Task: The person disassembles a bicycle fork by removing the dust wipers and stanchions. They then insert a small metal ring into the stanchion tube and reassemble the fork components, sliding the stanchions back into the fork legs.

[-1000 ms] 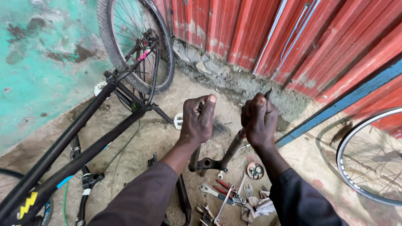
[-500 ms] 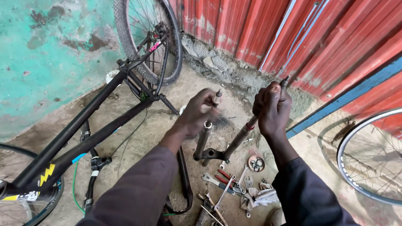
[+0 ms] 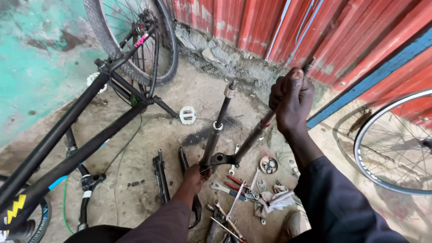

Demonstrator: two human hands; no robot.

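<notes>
Between your two hands stands a bicycle suspension fork [image 3: 225, 135], upside down on the concrete floor [image 3: 148, 130], with its crown low and its two legs pointing up toward the red metal wall [image 3: 252, 22]. Your right hand [image 3: 292, 99] is closed around the upper end of the right leg, so the fork cannot fall sideways. Your left hand [image 3: 195, 173] is closed low on the fork, at the crown, where the two legs join; it seems to keep the bottom steady against the floor. The left leg is free at its top.

Just below the fork many tools are spread on the floor: wrenches [image 3: 227, 189], red-handled pliers [image 3: 238, 183] and a small round dish of rings [image 3: 268, 165], all near enough for your hands. Left of you the black bicycle frame [image 3: 76, 144] lies tilted, its rear wheel [image 3: 130, 40] leaning near the green wall. A white pedal [image 3: 187, 115] lies apart. Another wheel [image 3: 396, 144] is at the right.
</notes>
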